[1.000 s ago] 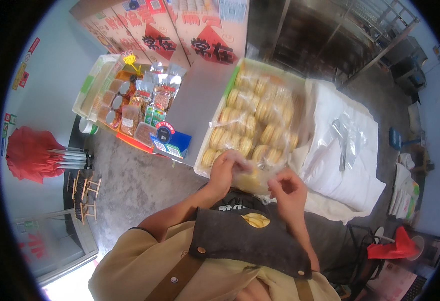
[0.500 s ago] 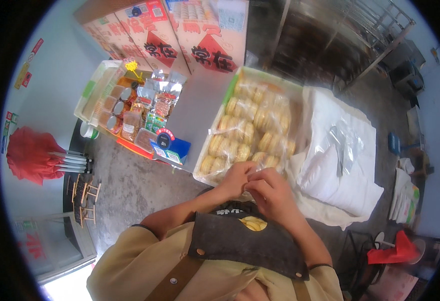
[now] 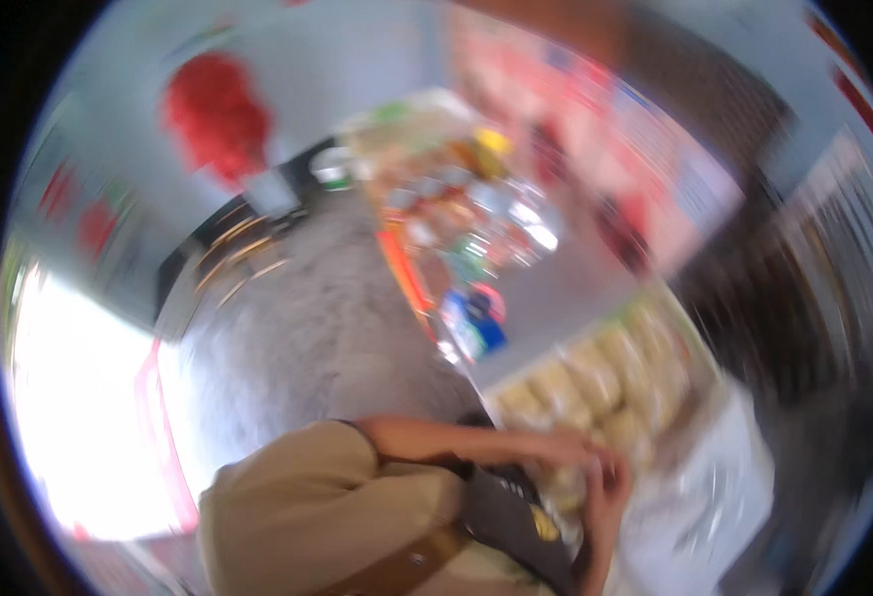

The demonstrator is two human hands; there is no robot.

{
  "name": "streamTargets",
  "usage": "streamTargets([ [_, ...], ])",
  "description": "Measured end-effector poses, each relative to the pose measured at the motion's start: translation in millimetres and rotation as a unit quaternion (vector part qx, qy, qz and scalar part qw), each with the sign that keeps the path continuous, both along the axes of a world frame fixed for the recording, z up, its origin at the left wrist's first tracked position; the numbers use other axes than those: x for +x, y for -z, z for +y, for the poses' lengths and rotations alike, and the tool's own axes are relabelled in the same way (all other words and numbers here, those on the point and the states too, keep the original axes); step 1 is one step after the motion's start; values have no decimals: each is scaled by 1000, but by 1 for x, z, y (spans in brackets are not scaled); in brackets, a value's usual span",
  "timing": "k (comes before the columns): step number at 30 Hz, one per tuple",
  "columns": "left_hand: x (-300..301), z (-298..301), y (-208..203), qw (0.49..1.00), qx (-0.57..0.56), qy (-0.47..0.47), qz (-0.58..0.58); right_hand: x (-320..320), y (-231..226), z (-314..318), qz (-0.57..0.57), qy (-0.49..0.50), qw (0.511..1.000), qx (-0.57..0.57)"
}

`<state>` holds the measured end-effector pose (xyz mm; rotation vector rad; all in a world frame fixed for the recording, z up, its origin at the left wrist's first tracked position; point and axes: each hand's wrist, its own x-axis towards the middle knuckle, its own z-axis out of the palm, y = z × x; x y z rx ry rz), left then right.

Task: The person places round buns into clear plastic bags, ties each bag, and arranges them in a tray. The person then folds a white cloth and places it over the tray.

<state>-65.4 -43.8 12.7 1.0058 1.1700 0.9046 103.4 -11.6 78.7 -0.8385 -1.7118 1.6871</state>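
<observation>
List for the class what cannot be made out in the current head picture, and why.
All in the head view:
Left hand and right hand: blur and overlap hide anything between them.
Packets: contents smeared by blur.
Pink panels: print blurred.
Bright opening: glare.
Right forearm: lower edge cuts it off.

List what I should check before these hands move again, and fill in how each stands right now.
1. Hands both in view: ok; left hand and right hand are close together.
2. Fingers' grip: cannot tell; blur hides whether they hold anything.
3. Buns inside the box: ok; several show.
4. White cloth clear of those visible buns: ok; it lies beside them.
5. Sharp view: not ok; the whole picture is smeared.
</observation>
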Motion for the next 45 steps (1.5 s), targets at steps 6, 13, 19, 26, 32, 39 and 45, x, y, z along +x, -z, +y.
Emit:
streamTargets([
  [6, -49, -10, 1, 992, 66, -103, 4, -43, 21, 21, -68, -97, 988, 99],
  [13, -81, -35, 7, 976, 62, -194, 75, -130, -6, 14, -56, -276, 866, 413],
  [19, -86, -40, 8, 968, 70, -221, 93, -155, -22, 7, -8, -320, 773, 548],
  [26, -67, -22, 15, 970, 93, -200, 102, -137, -28, 23, 0, -306, 730, 611],
  [32, -9, -12, 42, 985, 145, -92, -12, -67, -22, 27, -108, -219, 789, 564],
  [39, -20, -32, 34, 985, 154, 48, -58, -41, 1, 17, -240, -55, 894, 374],
  [45, -17, -26, -7, 996, -68, 29, -57, -20, 5, -4, -219, 116, 967, 53],
])
